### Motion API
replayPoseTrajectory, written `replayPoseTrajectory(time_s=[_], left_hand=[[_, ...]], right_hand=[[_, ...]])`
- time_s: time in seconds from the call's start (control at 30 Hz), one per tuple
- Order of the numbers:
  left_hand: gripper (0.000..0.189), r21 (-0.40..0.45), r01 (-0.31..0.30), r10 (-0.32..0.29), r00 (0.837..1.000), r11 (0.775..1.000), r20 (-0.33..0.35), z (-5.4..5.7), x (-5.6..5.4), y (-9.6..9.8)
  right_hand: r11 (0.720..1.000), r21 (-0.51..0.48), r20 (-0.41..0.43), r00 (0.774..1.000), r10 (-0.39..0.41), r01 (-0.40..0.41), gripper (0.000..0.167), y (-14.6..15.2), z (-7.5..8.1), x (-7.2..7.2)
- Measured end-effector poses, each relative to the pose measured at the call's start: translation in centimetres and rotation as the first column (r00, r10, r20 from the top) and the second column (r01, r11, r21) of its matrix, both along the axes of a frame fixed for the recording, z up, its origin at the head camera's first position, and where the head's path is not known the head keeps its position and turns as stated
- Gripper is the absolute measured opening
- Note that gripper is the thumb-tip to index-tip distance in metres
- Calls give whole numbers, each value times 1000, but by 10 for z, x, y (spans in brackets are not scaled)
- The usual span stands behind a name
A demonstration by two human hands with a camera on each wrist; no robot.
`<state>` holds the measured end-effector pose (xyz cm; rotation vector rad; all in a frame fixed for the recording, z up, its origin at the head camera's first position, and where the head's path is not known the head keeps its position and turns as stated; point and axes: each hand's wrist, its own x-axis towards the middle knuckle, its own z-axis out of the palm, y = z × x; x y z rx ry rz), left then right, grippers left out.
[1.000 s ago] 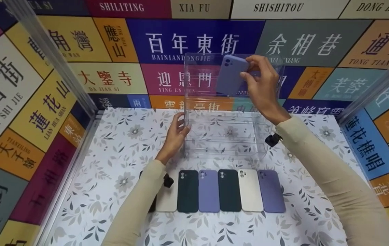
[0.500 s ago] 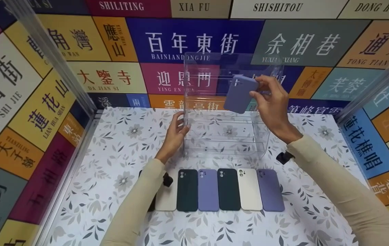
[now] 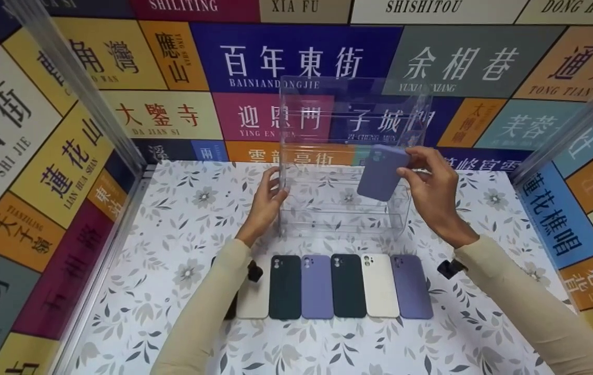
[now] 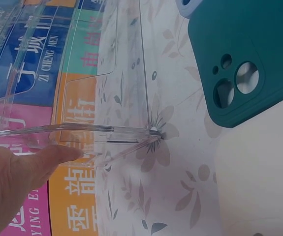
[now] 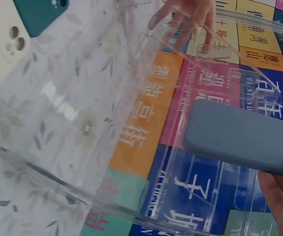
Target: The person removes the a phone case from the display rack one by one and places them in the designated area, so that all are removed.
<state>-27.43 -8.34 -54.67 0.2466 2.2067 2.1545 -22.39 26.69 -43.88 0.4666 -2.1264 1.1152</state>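
A clear plastic tiered display stand [image 3: 338, 211] stands toward the back of the table in the head view. My left hand [image 3: 263, 208] grips its left side panel, thumb on the near face and fingers behind; the left wrist view shows the thumb [image 4: 57, 155] at the panel's edge [image 4: 77, 127]. My right hand [image 3: 434, 190] pinches a lavender phone case [image 3: 381, 174] by its upper right edge. The case hangs tilted, camera cutouts at the top, in front of the stand's lower tiers. It looks blue-grey in the right wrist view, where the fingers [image 5: 276, 196] hold its camera end.
Several phone cases lie in a row nearer me: dark green [image 3: 285, 286], lavender [image 3: 317, 286], cream [image 3: 381, 286] and purple [image 3: 413, 286] among them. My left sleeve [image 3: 200, 307] partly covers the leftmost ones. A patterned sign wall [image 3: 296, 57] rises behind the stand.
My right hand has brought the lavender case down and to the right, from the stand's upper part to its lower tiers. The left hand has kept its grip on the side panel.
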Motion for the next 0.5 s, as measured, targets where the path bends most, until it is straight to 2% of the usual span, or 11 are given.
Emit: replayPoseTrajectory(time_s=[0.27,0.5], left_hand=[[58,-10,-11,11,1000,1000,8,0,0,-1],[58,-1,9,-9,1000,1000,6,0,1,-1]], right_hand=[[1000,-19,48,999,-14,15,37,13,-19,19],[998,-22,56,997,-56,57,42,30,-42,35]])
